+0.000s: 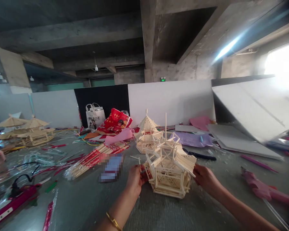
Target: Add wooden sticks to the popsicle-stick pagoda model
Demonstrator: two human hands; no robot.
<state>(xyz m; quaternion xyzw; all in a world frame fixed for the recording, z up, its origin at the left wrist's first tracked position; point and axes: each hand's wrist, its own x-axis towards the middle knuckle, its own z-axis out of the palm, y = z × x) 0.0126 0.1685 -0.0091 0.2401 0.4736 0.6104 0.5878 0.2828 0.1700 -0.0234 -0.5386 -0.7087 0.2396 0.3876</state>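
Note:
A pavilion model (170,168) built of pale wooden sticks stands on the grey table in front of me, its roof frame partly laid and one stick poking straight up. My left hand (134,180), with a gold bangle on the wrist, grips its left side at the roof edge. On the model's right edge rests my right hand (205,178), its fingers closed on it. A finished stick pavilion (146,134) with a pointed roof sits just behind.
A bundle of chopsticks in red wrappers (93,159) lies to the left. A pink glue gun (262,187) rests at right, a red power strip (11,200) at left. More stick pavilions (30,131), bags and coloured paper lie further back. White boards (252,110) lean at right.

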